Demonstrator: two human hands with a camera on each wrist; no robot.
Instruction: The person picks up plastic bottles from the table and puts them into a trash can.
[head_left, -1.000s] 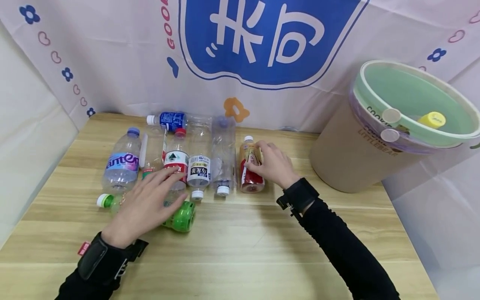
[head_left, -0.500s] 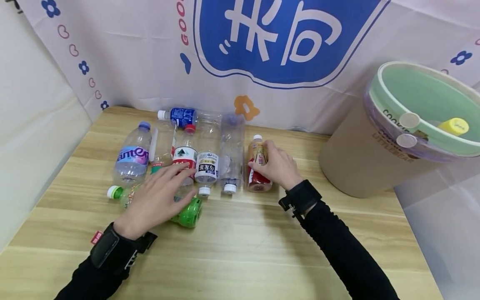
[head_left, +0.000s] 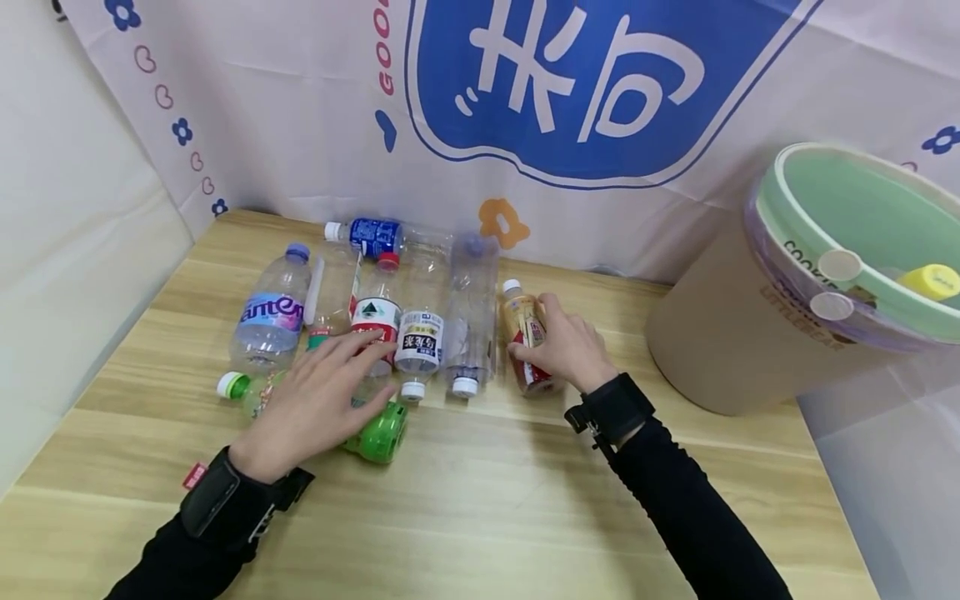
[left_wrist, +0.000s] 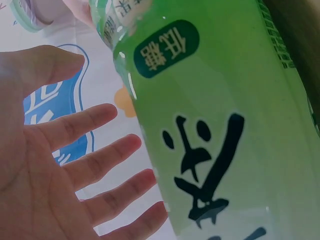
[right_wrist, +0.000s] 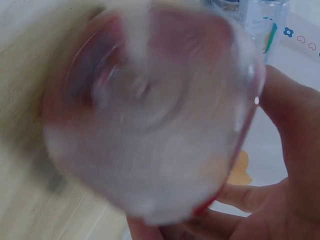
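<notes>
My right hand [head_left: 567,346] grips a small plastic drink bottle [head_left: 527,323] with a white cap and a red-and-tan label, thumb on one side and fingers on the other. In the right wrist view the bottle's base [right_wrist: 140,125] is close and blurred. Spread, fairly straight fingers mark my left hand [head_left: 315,404], which hovers over or rests by a lying green bottle [head_left: 381,433] with a white-and-green cap; contact cannot be made out. The left wrist view has the green bottle's label [left_wrist: 210,125] beside the open left palm [left_wrist: 30,150].
Several plastic bottles lie left of the right hand, among them a purple-labelled bottle [head_left: 272,310], a red-capped bottle [head_left: 377,312] and a blue-labelled bottle [head_left: 377,237]. A brown bin [head_left: 720,317] with a green rim stands right, a yellow-capped item [head_left: 930,282] inside. A printed cloth [head_left: 300,108] hangs behind.
The right hand has turned the red-and-tan bottle slightly, its base swinging right, away from the clear bottles. The left hand keeps its place over the green bottle; the head view has shifted.
</notes>
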